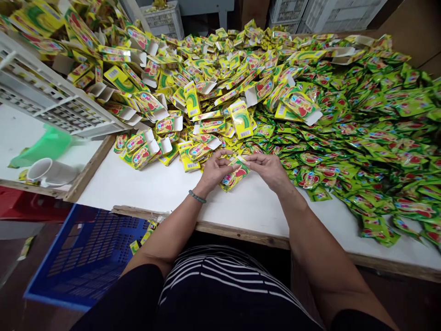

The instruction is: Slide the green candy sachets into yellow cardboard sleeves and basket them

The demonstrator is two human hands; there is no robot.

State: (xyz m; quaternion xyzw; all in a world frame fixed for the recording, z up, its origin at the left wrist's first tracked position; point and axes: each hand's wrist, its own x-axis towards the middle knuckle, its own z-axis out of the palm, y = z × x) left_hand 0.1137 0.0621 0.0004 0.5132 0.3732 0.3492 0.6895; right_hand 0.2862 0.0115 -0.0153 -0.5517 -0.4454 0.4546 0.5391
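A small printed carton [237, 177] in yellow and green, with red fruit pictures, is held just above the white tabletop. My left hand [215, 174] pinches its left side between thumb and fingers. The fingers of my right hand [270, 171] are closed at its upper right end, by a white flap. Whether a packet is inside the carton cannot be made out. Beyond my hands lies a heap of yellow cartons [241, 119], many with white end flaps standing out. Shiny green packets [344, 133] are piled to the right.
A white plastic crate [62, 99] stands tilted at the left, cartons behind it. Near it are a white mug [51, 171] and a green plastic bag [43, 147]. Below the wooden table edge [241, 231] sits a blue basket [86, 257]. More crates [337, 16] stand behind the table.
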